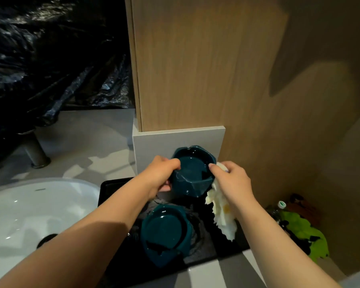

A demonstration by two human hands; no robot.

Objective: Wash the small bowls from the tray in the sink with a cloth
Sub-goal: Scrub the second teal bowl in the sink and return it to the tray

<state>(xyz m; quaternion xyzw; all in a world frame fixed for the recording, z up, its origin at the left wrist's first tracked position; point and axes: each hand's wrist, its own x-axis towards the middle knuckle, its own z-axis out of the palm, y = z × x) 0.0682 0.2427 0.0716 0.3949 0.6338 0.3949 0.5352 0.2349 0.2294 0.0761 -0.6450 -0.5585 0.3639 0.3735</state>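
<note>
Single head-worn, wide-angle view. Looks forward and steeply down from above the person's own forearms. Sits close: left hand (161, 173) and right hand (231, 179) just below frame centre, at arm's length. Takes in the sink (29, 204) at lower left, the tray (106, 183) on the grey surface (81, 138) below centre, the wooden panel (195, 69) at upper right.

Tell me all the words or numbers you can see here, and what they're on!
None can be read.
The bottle cap at the right has a green mark, too small and blurred to read.
The held bowl, the tray and the cloth show no writing.
</note>
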